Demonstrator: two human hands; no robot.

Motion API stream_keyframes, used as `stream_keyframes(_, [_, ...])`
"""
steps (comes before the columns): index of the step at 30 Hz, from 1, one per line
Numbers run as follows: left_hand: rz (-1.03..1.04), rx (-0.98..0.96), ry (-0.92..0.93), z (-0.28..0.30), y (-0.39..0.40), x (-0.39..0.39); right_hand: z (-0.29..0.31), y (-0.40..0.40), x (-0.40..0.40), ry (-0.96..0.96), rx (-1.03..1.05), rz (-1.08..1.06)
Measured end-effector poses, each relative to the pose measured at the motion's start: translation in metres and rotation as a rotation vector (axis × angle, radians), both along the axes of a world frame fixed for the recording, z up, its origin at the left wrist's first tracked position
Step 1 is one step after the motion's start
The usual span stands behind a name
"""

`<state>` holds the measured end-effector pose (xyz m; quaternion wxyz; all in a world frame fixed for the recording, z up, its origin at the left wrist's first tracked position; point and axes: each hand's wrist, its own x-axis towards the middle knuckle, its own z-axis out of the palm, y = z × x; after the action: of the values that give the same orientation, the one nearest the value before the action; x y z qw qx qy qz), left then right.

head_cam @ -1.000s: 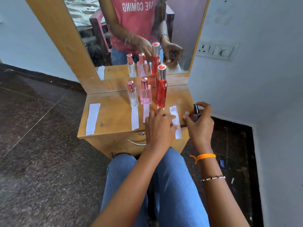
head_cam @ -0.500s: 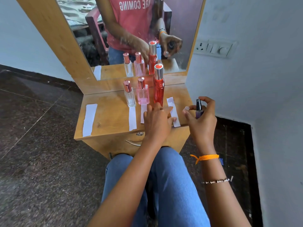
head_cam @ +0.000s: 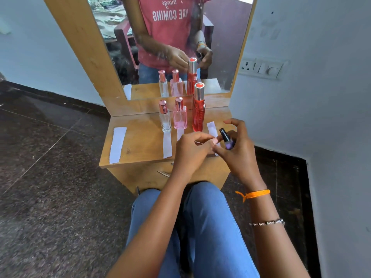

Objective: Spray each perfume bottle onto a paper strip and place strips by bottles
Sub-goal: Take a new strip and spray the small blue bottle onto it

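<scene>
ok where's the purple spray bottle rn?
In the head view, the purple spray bottle is held in the right hand, over the table's right front corner, just right of the tall red bottle.

I had only one view, the wide-angle camera worn on the person's head. It looked forward and steeply down over the knees at the small wooden tabletop [head_cam: 140, 149], close enough that both forearms ran in from the bottom edge. The mirror [head_cam: 170, 43] rose at the top of the frame and gave back a second, reversed look at the same tabletop from the far side.
</scene>
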<state>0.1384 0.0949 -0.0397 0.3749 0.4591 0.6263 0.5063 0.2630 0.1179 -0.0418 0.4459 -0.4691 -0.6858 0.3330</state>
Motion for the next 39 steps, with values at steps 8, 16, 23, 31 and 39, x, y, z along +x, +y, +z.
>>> stream_keyframes(8, [0.18, 0.107, -0.277, 0.025, -0.005, -0.01, 0.016, -0.023, -0.013, -0.026, -0.076, 0.275])
stream_keyframes(16, [0.247, 0.106, -0.375, 0.033, -0.012, -0.008, 0.02, -0.028, -0.01, 0.002, -0.078, 0.31])
stream_keyframes(23, [0.161, 0.047, -0.378, 0.03, -0.015, -0.002, 0.019, -0.03, -0.014, -0.014, -0.068, 0.281])
stream_keyframes(31, [0.044, -0.019, -0.305, 0.029, -0.015, -0.011, 0.011, -0.028, -0.019, 0.141, -0.046, 0.254])
stream_keyframes(39, [0.071, -0.089, -0.278, 0.021, -0.017, -0.014, 0.001, -0.023, -0.022, 0.186, -0.029, 0.059])
